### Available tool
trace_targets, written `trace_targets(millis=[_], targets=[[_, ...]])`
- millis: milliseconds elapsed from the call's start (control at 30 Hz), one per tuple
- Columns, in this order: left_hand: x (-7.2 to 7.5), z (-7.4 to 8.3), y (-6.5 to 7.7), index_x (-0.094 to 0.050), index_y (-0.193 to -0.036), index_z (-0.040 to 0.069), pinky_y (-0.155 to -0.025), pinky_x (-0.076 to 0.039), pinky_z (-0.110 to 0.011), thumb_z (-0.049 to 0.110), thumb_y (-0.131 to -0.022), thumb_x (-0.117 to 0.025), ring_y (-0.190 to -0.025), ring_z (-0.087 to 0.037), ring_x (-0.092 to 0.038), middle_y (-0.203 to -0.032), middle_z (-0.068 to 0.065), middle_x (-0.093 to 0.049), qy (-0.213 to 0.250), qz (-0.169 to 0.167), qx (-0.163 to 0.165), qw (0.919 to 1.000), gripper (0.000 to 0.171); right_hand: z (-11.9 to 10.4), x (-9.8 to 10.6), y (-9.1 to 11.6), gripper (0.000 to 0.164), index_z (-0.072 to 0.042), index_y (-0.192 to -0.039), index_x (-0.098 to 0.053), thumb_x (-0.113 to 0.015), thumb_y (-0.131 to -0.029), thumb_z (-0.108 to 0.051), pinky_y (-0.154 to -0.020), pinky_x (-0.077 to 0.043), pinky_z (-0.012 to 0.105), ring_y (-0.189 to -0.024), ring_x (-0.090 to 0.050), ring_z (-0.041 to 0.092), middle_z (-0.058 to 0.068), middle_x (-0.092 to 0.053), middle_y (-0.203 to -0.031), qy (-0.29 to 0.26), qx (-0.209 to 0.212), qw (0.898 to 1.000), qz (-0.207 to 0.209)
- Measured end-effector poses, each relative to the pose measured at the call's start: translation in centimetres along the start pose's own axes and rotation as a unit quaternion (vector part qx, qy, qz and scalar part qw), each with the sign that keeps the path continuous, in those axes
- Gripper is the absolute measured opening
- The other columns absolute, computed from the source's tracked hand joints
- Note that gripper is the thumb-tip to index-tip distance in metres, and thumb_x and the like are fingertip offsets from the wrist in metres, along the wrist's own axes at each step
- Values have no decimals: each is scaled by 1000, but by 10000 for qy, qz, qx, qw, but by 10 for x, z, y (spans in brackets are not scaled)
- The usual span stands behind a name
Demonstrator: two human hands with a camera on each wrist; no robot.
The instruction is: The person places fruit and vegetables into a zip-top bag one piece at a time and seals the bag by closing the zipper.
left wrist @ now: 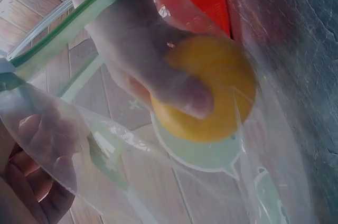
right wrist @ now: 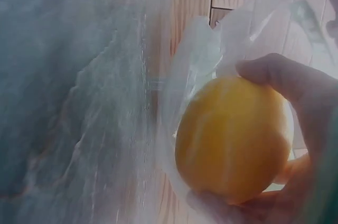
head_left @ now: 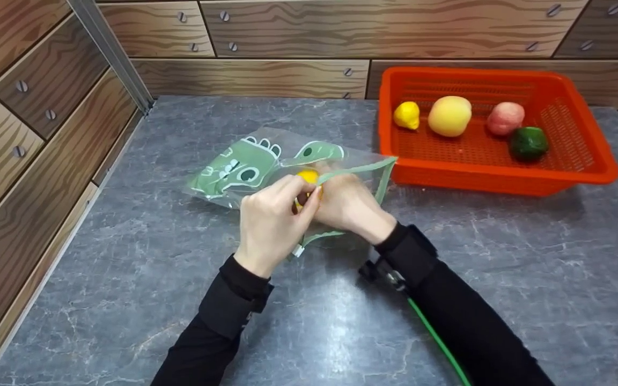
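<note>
A clear zip bag [head_left: 252, 174] with a green monster print and green edging lies on the table. My left hand [head_left: 271, 217] pinches the bag's rim between thumb and fingers, holding the mouth up. Through that mouth reaches my right hand [head_left: 344, 201], which grips a smooth yellow-orange fruit [right wrist: 232, 139] inside the bag. The left wrist view shows the right thumb pressed across the fruit [left wrist: 229, 86] behind clear plastic. From above, most of the fruit is hidden behind both hands. A white zip slider [head_left: 298, 250] hangs at the near corner of the mouth.
An orange-red plastic basket [head_left: 480, 179] stands at the back right. It holds a lemon [head_left: 406, 116], a large pale yellow fruit [head_left: 449, 116], a peach [head_left: 505, 118] and a dark green vegetable [head_left: 528, 143]. Wood-patterned walls [head_left: 250, 78] enclose the back and left. A green cable [head_left: 438, 340] trails along the right sleeve.
</note>
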State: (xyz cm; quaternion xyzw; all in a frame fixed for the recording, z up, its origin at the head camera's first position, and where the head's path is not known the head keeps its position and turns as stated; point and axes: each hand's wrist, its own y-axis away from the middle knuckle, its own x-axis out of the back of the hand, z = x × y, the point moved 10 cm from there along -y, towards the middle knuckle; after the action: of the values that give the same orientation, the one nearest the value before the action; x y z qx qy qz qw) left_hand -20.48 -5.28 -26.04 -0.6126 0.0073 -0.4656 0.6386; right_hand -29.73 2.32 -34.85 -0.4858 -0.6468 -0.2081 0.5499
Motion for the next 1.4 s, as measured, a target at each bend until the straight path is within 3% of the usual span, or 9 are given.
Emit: trace_targets(millis=[67,200,400,533,833,1000,1167,1300,1400], targets=[[-1,1,1,-66,-76,16,-45,-39,-17,20,-85,-68,-49,-5,-54,-64,7,-63,10,-22,-24,10000,10,-3,-2,-3,26,-12,-95,-60,-61,-82,-34,-66,-53,40,-85,-63,28,9,-63,-113,186,120,9997,45],[-3,4,2,-64,-75,15,-45,-40,-18,20,-85,-68,-49,-4,-54,-64,6,-62,-55,-61,-84,9999,12,-4,-8,-6,28,-7,-100,-60,-62,-80,-27,-67,-52,41,-84,-64,30,13,-67,-97,139,221,9996,134],[-2,5,0,-58,-70,14,-42,-35,-19,21,-85,-68,-47,-5,-49,-62,6,-59,-169,-62,-80,9998,20,-5,-14,-5,10,-13,-83,-58,-61,-80,-22,-55,-44,34,-68,-59,22,6,-62,-76,-88,435,9985,319],[0,4,-2,-60,-72,14,-42,-34,-20,20,-85,-68,-46,-6,-46,-64,6,-60,-159,-23,-67,9998,17,-6,-16,-4,9,-14,-77,-58,-60,-81,-21,-51,-44,36,-61,-59,21,4,-60,-69,16,588,9969,527],[1,1,-2,-65,-79,16,-42,-34,-19,19,-85,-67,-47,-3,-47,-68,8,-64,-95,16,-42,9999,7,-2,-30,-7,14,-14,-78,-56,-59,-84,-27,-44,-36,33,-52,-55,22,4,-55,-59,192,319,9993,98],[3,-5,-2,-65,-77,17,-43,-36,-19,19,-86,-66,-48,-4,-49,-66,7,-64,-125,-18,107,9999,9,-9,-20,-4,15,-15,-94,-56,-55,-87,-28,-52,-46,36,-60,-59,21,2,-57,-66,202,195,9995,-145],[4,-10,-3,-65,-76,18,-44,-36,-18,20,-86,-65,-48,-4,-49,-66,8,-64,-142,-136,195,9996,11,-17,0,8,20,-14,-96,-59,-57,-88,-33,-56,-41,30,-64,-54,18,2,-53,-66,-133,307,9990,-294],[8,-14,-4,-65,-77,17,-45,-37,-18,20,-87,-64,-48,-4,-51,-65,7,-64,-147,-166,243,9995,10,-18,17,20,38,-14,-109,-64,-62,-86,-45,-67,-51,35,-82,-63,21,5,-67,-95,-103,304,9987,-391],[10,-18,-5,-65,-77,17,-45,-38,-18,21,-87,-64,-48,-4,-51,-64,7,-64,-150,-190,287,9993,11,-14,30,31,48,-20,-123,-59,-64,-84,-47,-78,-54,39,-97,-66,22,3,-67,-115,-93,284,9987,-410]])
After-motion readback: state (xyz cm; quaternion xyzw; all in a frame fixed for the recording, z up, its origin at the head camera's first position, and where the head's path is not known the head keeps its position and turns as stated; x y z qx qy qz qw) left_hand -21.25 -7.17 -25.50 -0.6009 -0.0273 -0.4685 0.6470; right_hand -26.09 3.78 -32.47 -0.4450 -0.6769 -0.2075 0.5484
